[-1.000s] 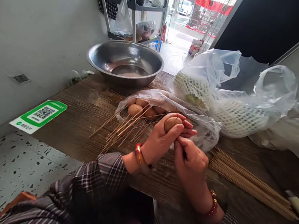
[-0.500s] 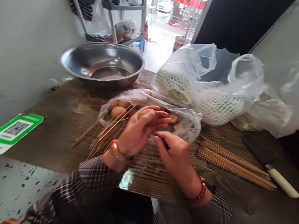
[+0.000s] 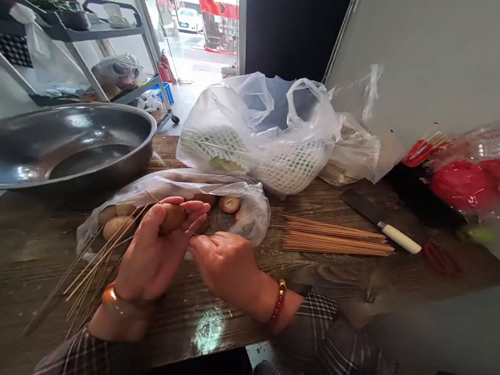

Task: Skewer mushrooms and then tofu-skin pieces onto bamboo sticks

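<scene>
My left hand (image 3: 153,254), palm up, cradles a round brown mushroom (image 3: 173,219) between curled thumb and fingers. A thin bamboo skewer (image 3: 151,196) pokes out past the mushroom's far left side. My right hand (image 3: 224,265) is closed in a pinch close to the left fingertips, in line with that skewer; the pinched end is mostly hidden. Behind both hands lies an open clear plastic bag (image 3: 255,213) with several mushrooms (image 3: 229,204) in it. Loose skewers (image 3: 96,271) lie fanned out left of my left wrist.
A bundle of skewers (image 3: 336,239) lies to the right, beside a cleaver (image 3: 400,237). A large steel basin (image 3: 91,182) stands at the left. Plastic bags with net-wrapped produce (image 3: 291,162) stand at the back. Red packages (image 3: 466,185) are at the far right.
My view has turned right, bringing the red packages into sight. The left hand has rolled so the mushroom shows in it. The right hand keeps its pinch near the left fingertips.
</scene>
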